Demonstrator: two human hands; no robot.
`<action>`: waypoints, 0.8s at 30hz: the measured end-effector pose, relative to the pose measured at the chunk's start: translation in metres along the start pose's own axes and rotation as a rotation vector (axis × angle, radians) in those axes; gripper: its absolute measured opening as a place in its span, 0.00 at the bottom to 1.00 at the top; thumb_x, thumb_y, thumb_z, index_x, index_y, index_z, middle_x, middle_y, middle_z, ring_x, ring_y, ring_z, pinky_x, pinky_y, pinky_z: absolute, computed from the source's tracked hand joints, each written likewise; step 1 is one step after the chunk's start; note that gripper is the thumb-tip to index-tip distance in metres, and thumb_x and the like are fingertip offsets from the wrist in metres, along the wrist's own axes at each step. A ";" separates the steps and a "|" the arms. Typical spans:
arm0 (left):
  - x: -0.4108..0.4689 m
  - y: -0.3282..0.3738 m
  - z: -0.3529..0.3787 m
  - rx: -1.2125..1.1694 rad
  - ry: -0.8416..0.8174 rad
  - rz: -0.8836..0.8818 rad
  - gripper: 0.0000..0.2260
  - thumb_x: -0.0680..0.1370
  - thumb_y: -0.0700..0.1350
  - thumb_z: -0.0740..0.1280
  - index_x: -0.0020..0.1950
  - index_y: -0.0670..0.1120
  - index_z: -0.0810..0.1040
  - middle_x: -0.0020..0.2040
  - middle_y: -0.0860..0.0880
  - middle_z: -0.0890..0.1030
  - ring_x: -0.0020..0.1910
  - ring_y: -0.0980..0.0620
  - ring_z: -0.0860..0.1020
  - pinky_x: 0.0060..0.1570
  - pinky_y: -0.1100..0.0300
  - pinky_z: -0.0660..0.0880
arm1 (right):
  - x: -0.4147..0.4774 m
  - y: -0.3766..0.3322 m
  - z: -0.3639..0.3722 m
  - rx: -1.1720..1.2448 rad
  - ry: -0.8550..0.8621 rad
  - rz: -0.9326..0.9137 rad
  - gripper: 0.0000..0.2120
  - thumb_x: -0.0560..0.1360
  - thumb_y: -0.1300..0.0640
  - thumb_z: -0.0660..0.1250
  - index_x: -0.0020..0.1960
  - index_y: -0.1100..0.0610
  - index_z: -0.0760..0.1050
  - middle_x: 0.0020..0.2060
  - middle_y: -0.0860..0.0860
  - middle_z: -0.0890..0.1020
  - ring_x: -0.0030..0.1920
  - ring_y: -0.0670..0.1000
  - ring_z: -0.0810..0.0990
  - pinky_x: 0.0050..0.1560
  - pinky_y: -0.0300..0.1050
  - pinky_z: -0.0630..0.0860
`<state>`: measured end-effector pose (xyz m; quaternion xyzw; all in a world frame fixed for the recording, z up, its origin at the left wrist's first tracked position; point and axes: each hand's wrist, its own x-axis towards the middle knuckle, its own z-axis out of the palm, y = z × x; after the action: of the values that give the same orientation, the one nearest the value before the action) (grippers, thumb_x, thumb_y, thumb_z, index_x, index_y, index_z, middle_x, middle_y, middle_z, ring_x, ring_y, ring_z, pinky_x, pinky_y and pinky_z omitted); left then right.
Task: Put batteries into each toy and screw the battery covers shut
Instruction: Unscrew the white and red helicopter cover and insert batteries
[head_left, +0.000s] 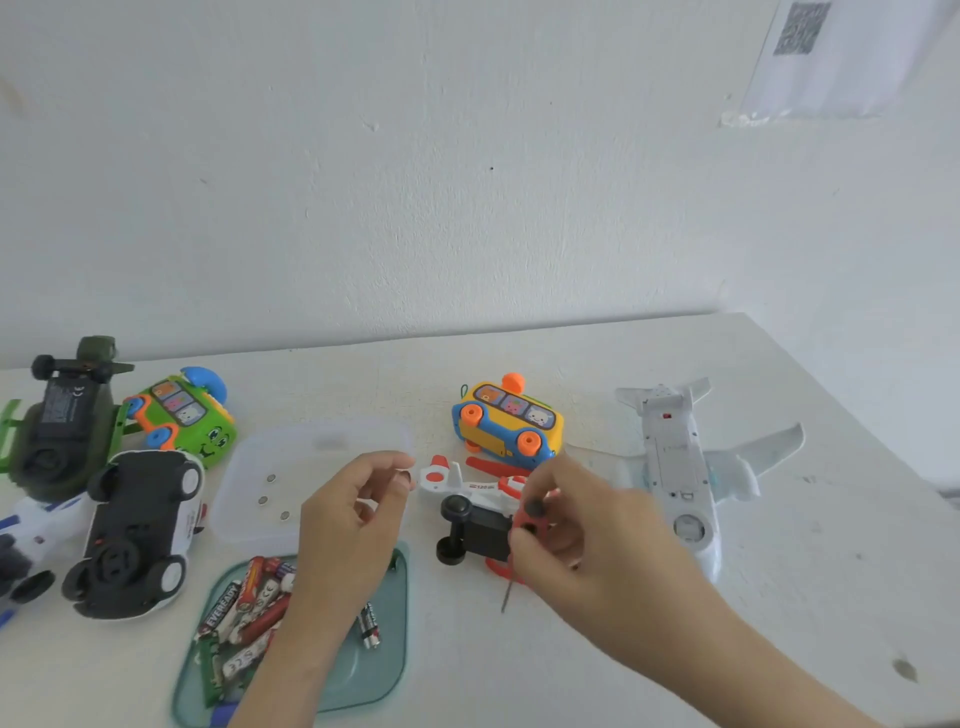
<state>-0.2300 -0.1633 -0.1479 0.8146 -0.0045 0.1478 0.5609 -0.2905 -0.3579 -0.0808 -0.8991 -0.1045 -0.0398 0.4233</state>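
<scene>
A red and white toy helicopter (470, 486) lies upside down mid-table, its black underside (485, 530) and wheels facing up. My right hand (576, 535) grips its red right end, and a thin metal screwdriver shaft (506, 595) pokes out below the palm. My left hand (348, 525) hovers just left of the helicopter with thumb and forefinger curled close together; anything between them is too small to make out. AA batteries (249, 603) lie in a green tray (382, 670) under my left wrist. Three small silver pieces (263, 500) sit in a clear lid (311, 441).
A yellow toy bus (511, 423) lies behind the helicopter and a white toy plane (675, 457) to its right. At the left are a green bus (182, 415), an upturned black and white car (137, 535), a dark green vehicle (57, 421) and a white and blue toy (31, 525).
</scene>
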 end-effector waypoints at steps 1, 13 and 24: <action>-0.001 0.001 0.003 0.000 0.003 -0.001 0.13 0.78 0.37 0.68 0.44 0.56 0.81 0.38 0.54 0.83 0.40 0.56 0.77 0.37 0.72 0.71 | 0.000 0.001 -0.007 0.060 0.027 -0.016 0.07 0.73 0.54 0.66 0.42 0.47 0.68 0.34 0.43 0.82 0.34 0.44 0.81 0.39 0.44 0.78; -0.022 -0.005 0.033 0.396 -0.418 0.220 0.29 0.71 0.39 0.74 0.61 0.66 0.69 0.61 0.70 0.68 0.64 0.65 0.67 0.64 0.72 0.64 | 0.003 0.037 -0.058 0.324 0.378 -0.062 0.11 0.75 0.53 0.54 0.55 0.50 0.70 0.40 0.48 0.81 0.36 0.53 0.82 0.44 0.59 0.79; -0.033 -0.019 0.049 0.610 -0.120 0.456 0.22 0.61 0.41 0.78 0.54 0.48 0.82 0.52 0.52 0.82 0.48 0.50 0.82 0.45 0.64 0.76 | 0.006 0.056 -0.058 0.473 0.398 -0.061 0.08 0.80 0.60 0.58 0.56 0.50 0.69 0.37 0.50 0.80 0.32 0.52 0.80 0.40 0.46 0.79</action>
<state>-0.2469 -0.2068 -0.1893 0.9293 -0.1741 0.2154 0.2443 -0.2715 -0.4369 -0.0852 -0.7465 -0.0527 -0.2023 0.6317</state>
